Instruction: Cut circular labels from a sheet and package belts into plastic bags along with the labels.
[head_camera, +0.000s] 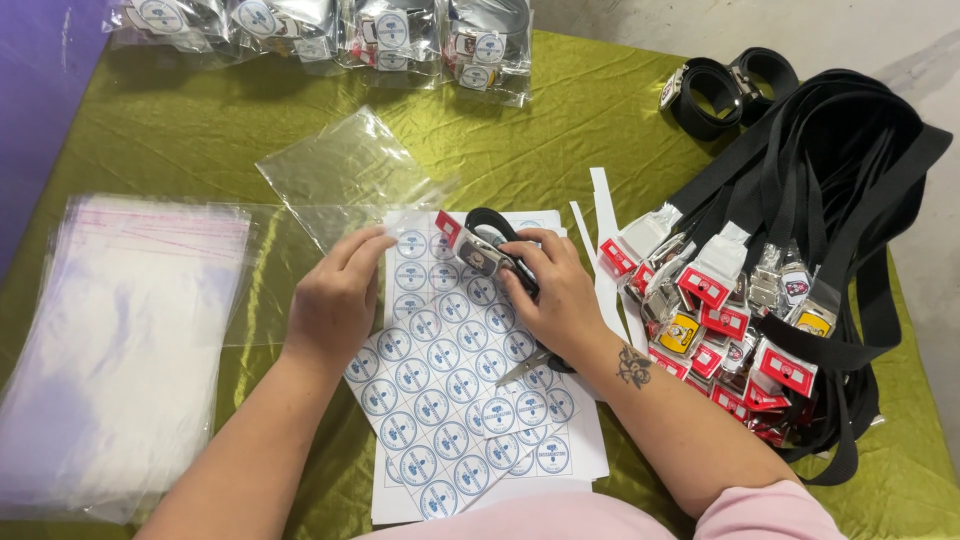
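Note:
My right hand (560, 290) grips a rolled black belt with a metal buckle and a red tag (480, 245), held just above a white sheet of round blue-and-white stickers (440, 400). My left hand (335, 295) rests on the sheet's left edge and pinches the corner of a clear plastic bag (345, 175) that lies on the green cloth (560, 120). Scissors (530, 365) lie on the stickers, partly hidden under my right wrist.
A stack of clear bags (120, 340) lies at the left. A heap of black belts with buckles and red tags (780, 280) fills the right side. Two rolled belts (725, 85) sit at the back right. Packed bags (400, 35) line the far edge. Paper strips (600, 210) lie beside the sheet.

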